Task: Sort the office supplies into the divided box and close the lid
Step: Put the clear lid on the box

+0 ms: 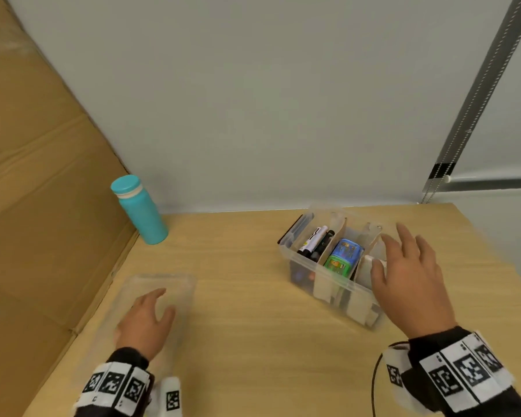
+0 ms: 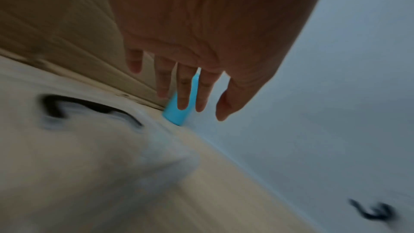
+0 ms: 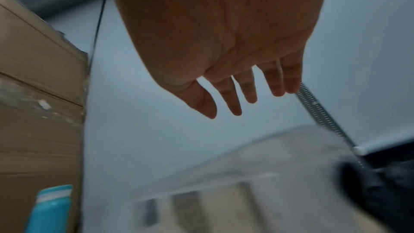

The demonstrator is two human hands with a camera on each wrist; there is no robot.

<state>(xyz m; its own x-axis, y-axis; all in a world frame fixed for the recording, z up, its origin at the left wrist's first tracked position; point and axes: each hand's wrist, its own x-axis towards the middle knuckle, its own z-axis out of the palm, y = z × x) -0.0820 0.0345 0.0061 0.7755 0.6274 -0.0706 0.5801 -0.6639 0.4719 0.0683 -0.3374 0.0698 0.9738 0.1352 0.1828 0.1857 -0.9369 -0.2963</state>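
Observation:
A clear divided box (image 1: pixel 307 267) stands open on the wooden table, right of centre. Its compartments hold black and white markers (image 1: pixel 315 242) and a blue and green item (image 1: pixel 343 255); something white (image 1: pixel 369 260) shows by my right thumb. My right hand (image 1: pixel 403 266) hovers over the box's right end with fingers spread, holding nothing; the right wrist view shows the same hand (image 3: pixel 246 98) open above the blurred box (image 3: pixel 246 192). The clear lid (image 1: pixel 175 284) lies flat at the left. My left hand (image 1: pixel 151 317) is over it, fingers straight (image 2: pixel 183 95), and grips nothing.
A turquoise bottle (image 1: pixel 142 210) stands at the back left by a tall cardboard panel (image 1: pixel 42 206). A grey wall runs behind the table. A black cable (image 1: pixel 375 383) hangs near my right wrist. Bare table lies between lid and box.

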